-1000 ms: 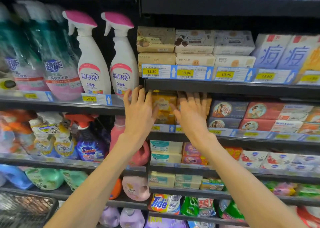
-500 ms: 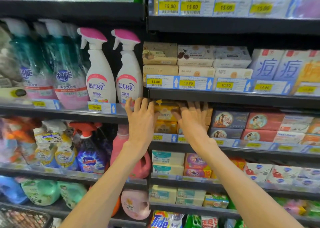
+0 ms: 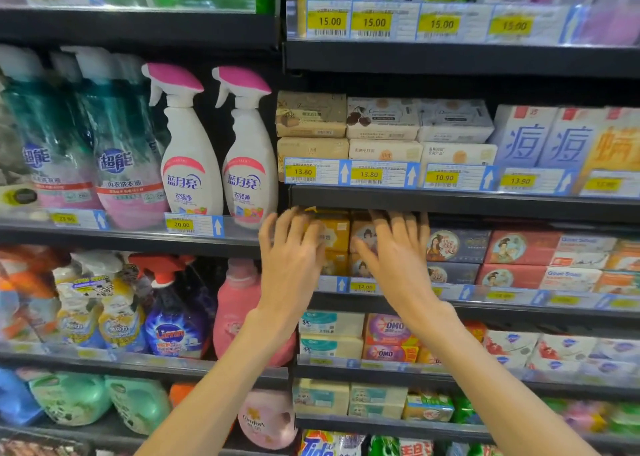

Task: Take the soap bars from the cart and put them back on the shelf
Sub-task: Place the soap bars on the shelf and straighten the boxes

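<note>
From the head camera: both hands are up at the soap shelf (image 3: 450, 203), and over the last second they have barely shifted; only the view has tipped upward, dropping the cart out of the lower left corner. The left hand (image 3: 289, 254) lies flat with fingers straight against the yellow soap bars (image 3: 337, 235). The right hand (image 3: 394, 251) is spread wide over the neighbouring tan soap boxes (image 3: 362, 235), holding nothing. That reads as squaring off bars already shelved, so this batch looks done. To the right sit dark blue boxes (image 3: 457, 246), touching the stack. Spray bottles (image 3: 192, 154) stand left, past the divider. The shelf above hangs low over the fingers, leaving tight clearance for pulling out.
</note>
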Demonstrator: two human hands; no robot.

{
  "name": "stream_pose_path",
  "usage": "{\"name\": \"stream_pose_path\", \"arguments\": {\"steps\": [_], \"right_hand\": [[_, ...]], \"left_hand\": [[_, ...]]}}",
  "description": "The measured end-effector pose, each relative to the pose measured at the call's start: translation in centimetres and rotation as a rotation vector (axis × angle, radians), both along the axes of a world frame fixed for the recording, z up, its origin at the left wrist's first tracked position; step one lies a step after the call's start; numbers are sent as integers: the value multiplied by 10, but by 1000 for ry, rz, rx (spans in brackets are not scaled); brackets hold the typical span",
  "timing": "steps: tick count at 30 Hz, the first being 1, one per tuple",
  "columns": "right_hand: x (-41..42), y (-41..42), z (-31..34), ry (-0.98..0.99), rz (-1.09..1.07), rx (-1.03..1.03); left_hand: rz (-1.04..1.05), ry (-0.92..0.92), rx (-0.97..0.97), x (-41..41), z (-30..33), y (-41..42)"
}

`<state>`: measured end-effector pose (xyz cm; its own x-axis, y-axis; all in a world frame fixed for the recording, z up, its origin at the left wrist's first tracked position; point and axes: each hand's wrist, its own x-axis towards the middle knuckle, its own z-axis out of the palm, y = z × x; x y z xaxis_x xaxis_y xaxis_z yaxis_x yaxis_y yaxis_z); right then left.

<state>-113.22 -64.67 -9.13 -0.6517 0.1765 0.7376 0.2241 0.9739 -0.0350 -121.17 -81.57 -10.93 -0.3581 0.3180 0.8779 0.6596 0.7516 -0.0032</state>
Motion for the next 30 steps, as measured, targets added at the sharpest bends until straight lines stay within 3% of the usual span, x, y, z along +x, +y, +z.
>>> {"name": "stream_pose_path", "arguments": {"steps": [5, 12, 30], "right_hand": [[20, 30, -9, 40, -115, 47], [25, 56, -13, 73, -229, 43], [19, 70, -14, 108, -145, 33]], "left_hand": [[-136, -20, -26, 18, 3, 41], [-69, -112, -78, 5, 12, 63], [16, -120, -81, 1, 11, 67]]}}
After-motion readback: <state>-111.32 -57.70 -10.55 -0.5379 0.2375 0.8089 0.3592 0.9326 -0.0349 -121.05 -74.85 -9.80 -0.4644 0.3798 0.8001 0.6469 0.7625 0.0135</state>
